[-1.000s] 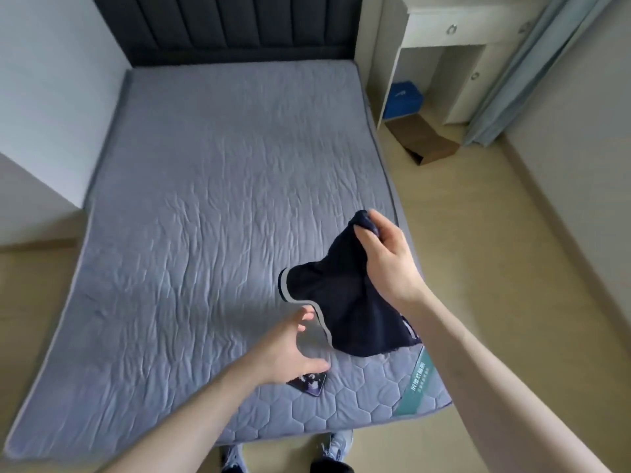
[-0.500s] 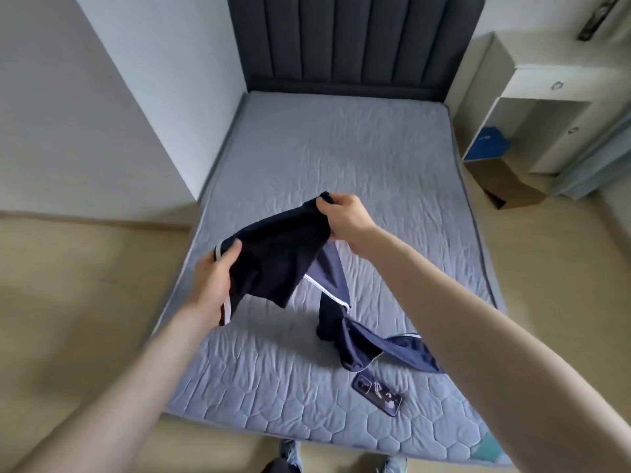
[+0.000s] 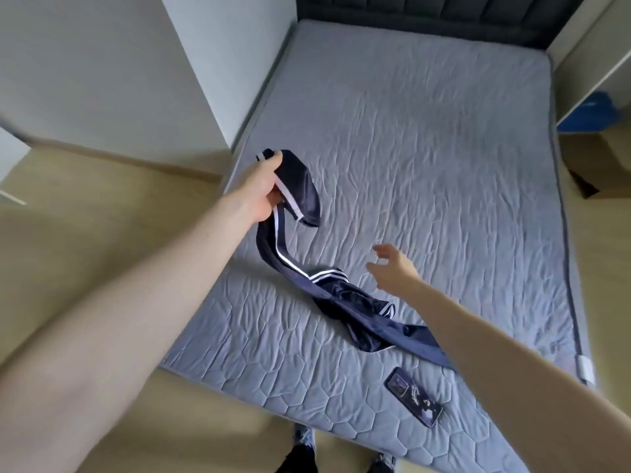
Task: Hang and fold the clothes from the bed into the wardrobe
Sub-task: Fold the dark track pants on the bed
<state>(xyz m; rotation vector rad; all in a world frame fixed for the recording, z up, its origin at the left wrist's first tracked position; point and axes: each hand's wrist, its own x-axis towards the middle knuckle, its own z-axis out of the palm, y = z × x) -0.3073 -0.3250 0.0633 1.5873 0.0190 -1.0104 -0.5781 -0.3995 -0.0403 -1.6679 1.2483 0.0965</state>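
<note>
- Holding one end of the dark trousers [image 3: 300, 196] up in your left hand [image 3: 263, 189], you have them only partly off the bed [image 3: 426, 148]; the fingers curl round the cloth near its white-striped edge.
- From that grip the striped leg hangs down and the rest lies bunched on the mattress near the foot of the bed, trailing under your right forearm.
- Your right hand [image 3: 392, 268] hovers just above the mattress beside the bunched part, fingers spread and relaxed, holding nothing.
- A phone [image 3: 413, 401] lies flat near the foot edge, close to the trailing cloth but apart from it.
- You seem to be at the straightening step: the trousers are picked up but not yet laid out for folding or hanging.
- Next you probably need the right hand to catch a second part of the trousers, so the cloth can be pulled out flat between both hands.
- Mind the phone when the loose end lifts; it could get dragged off the edge.
</note>
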